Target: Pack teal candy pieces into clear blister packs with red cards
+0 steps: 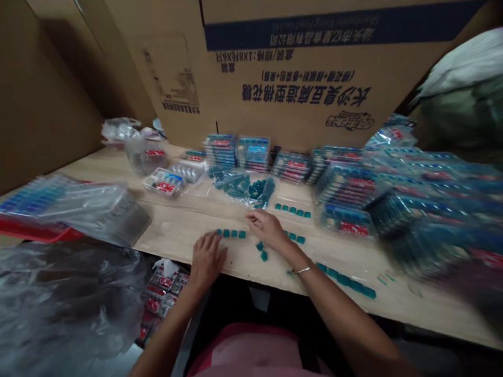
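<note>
The left hand [206, 257] is lying palm down, fingers loosely parted, gripping nothing visible, at the left end of a short row of green blocks [234, 233]; the right hand [271, 230] is holding thumb and forefinger close together, whether pinching anything I cannot tell; lining-up is looking partly done: other rows [293, 210] are lying beyond and right of those fingers, two loose blocks [264, 256] are sitting below, and a heap [261, 189] is lying unaligned beyond.
</note>
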`<action>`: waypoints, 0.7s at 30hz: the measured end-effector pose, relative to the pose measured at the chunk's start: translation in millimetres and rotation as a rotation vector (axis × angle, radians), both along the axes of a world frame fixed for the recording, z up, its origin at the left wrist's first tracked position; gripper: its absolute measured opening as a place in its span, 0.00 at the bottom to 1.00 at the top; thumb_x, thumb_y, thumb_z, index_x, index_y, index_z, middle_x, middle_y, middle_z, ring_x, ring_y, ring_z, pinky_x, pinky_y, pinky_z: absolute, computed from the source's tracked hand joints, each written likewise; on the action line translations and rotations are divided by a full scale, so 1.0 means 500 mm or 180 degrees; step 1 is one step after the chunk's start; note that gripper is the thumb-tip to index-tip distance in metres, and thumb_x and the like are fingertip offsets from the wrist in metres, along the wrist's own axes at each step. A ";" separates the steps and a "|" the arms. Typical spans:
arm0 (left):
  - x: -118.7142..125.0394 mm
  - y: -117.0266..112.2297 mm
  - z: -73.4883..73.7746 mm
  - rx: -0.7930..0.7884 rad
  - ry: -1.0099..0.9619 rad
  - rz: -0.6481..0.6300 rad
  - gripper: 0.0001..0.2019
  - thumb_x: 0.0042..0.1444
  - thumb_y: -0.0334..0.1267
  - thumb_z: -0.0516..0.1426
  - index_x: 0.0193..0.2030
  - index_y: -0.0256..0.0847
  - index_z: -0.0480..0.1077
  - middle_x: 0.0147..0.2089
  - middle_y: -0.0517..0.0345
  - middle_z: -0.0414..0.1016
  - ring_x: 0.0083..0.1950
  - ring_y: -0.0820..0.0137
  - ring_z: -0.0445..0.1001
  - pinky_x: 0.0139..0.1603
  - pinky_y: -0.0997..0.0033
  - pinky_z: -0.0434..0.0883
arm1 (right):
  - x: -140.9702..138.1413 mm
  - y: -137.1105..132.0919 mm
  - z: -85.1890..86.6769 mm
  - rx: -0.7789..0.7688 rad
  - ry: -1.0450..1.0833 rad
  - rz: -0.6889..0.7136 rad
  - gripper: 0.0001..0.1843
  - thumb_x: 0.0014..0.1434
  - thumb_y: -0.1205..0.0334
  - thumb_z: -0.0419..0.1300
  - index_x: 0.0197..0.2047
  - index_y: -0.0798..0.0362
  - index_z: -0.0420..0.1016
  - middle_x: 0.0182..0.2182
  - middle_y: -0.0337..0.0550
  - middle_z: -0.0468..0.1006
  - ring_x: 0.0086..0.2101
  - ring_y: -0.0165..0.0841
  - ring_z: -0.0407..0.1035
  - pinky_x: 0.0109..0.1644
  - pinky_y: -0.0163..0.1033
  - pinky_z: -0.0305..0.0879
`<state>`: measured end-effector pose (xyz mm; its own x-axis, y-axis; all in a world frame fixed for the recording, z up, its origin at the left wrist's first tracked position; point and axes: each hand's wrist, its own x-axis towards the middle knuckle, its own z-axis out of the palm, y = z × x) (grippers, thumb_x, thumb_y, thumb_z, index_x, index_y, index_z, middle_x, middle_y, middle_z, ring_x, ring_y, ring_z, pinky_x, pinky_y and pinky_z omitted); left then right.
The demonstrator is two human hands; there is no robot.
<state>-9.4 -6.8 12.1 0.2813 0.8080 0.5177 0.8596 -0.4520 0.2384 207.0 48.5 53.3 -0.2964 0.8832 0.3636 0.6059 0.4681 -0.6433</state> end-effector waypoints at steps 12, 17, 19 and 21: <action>0.184 -0.035 -0.009 -0.1188 -0.0625 -0.0747 0.07 0.53 0.27 0.53 0.32 0.39 0.72 0.34 0.51 0.73 0.38 0.62 0.70 0.41 0.61 0.70 | 0.051 -0.165 -0.086 -0.0717 0.0235 -0.0590 0.11 0.47 0.75 0.55 0.33 0.52 0.71 0.29 0.39 0.72 0.29 0.30 0.68 0.35 0.35 0.64; 0.170 -0.036 -0.001 -0.2399 -0.2995 -0.0688 0.06 0.48 0.35 0.58 0.33 0.39 0.74 0.30 0.56 0.76 0.31 0.69 0.72 0.34 0.70 0.70 | 0.056 -0.161 -0.091 -0.1314 0.1567 -0.0299 0.06 0.48 0.65 0.58 0.32 0.52 0.70 0.27 0.37 0.74 0.29 0.29 0.69 0.34 0.34 0.66; 0.167 -0.038 0.010 -0.2717 -0.3541 -0.0673 0.06 0.44 0.38 0.60 0.29 0.38 0.74 0.25 0.58 0.75 0.27 0.71 0.71 0.30 0.72 0.69 | 0.056 -0.163 -0.085 -0.1506 0.1958 -0.0168 0.07 0.47 0.62 0.60 0.32 0.52 0.70 0.27 0.37 0.74 0.29 0.29 0.68 0.33 0.34 0.66; 0.166 -0.040 0.017 -0.2840 -0.3709 -0.0628 0.07 0.43 0.40 0.61 0.28 0.38 0.73 0.23 0.59 0.74 0.25 0.72 0.69 0.28 0.73 0.67 | 0.052 -0.166 -0.078 -0.1671 0.2272 -0.0071 0.08 0.46 0.60 0.62 0.32 0.52 0.70 0.26 0.37 0.73 0.28 0.28 0.67 0.32 0.34 0.65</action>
<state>73.8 -26.5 20.8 0.2063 0.9721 -0.1118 -0.0631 0.1272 0.9899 233.0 -34.6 14.2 -0.1346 0.9909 0.0014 -0.0166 -0.0008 -0.9999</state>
